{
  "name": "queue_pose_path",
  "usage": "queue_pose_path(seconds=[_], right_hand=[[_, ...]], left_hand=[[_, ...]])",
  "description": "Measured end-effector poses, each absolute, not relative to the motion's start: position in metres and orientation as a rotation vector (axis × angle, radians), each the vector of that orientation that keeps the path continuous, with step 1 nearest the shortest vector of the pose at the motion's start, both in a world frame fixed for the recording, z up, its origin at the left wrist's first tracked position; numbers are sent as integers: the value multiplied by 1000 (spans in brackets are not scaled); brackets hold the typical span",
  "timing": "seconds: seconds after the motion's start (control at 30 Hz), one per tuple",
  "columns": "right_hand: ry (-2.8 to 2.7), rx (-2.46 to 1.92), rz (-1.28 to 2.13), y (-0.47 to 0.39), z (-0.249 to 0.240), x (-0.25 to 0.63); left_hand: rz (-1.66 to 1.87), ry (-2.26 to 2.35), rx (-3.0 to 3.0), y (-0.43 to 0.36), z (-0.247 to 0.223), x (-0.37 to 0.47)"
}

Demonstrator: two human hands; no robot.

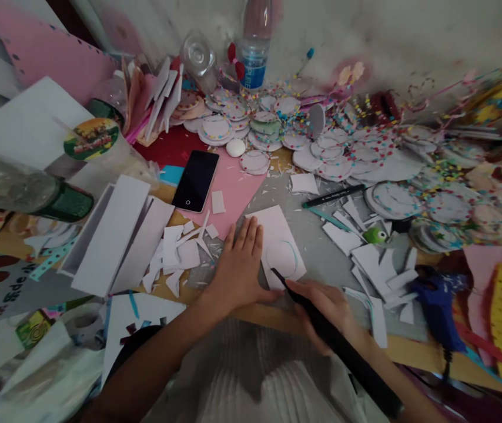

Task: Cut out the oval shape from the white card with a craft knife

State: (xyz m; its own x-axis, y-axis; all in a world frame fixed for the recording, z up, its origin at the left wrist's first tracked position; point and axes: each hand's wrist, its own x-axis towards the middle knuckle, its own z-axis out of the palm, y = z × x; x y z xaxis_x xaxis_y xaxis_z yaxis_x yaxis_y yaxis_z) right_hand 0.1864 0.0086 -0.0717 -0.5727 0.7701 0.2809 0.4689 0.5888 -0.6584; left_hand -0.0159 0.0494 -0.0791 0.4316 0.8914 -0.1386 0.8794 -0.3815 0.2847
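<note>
Frame ctr: left hand lying open, pinning white card flat to counter w/ right-hand grip closed around black pen, tip tracing circle.

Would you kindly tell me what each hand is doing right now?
Left hand: open, flat on the white card.
Right hand: closed on a black pen.

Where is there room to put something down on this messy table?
Bare grey tabletop shows between the white card with a drawn circle and the black marker pen. The pink paper sheet beside the black phone is fairly bare. Elsewhere, scraps crowd.
</note>
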Motion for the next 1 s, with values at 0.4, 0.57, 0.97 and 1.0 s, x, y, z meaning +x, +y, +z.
queue_pose_path(seconds=[0.4,0.57,0.97,1.0], right_hand=[[-2283,-957,620,6,-72,179],[-2253,-946,704,6,-74,183],[-2373,-887,640,5,-77,194],[-2378,-879,621,5,-78,193]], left_hand=[[-7,1268,2634,72,-77,-27],[-40,1273,2647,73,-78,-27],[-54,1248,2668,74,-75,-27],[-55,1232,2677,76,-75,-28]])
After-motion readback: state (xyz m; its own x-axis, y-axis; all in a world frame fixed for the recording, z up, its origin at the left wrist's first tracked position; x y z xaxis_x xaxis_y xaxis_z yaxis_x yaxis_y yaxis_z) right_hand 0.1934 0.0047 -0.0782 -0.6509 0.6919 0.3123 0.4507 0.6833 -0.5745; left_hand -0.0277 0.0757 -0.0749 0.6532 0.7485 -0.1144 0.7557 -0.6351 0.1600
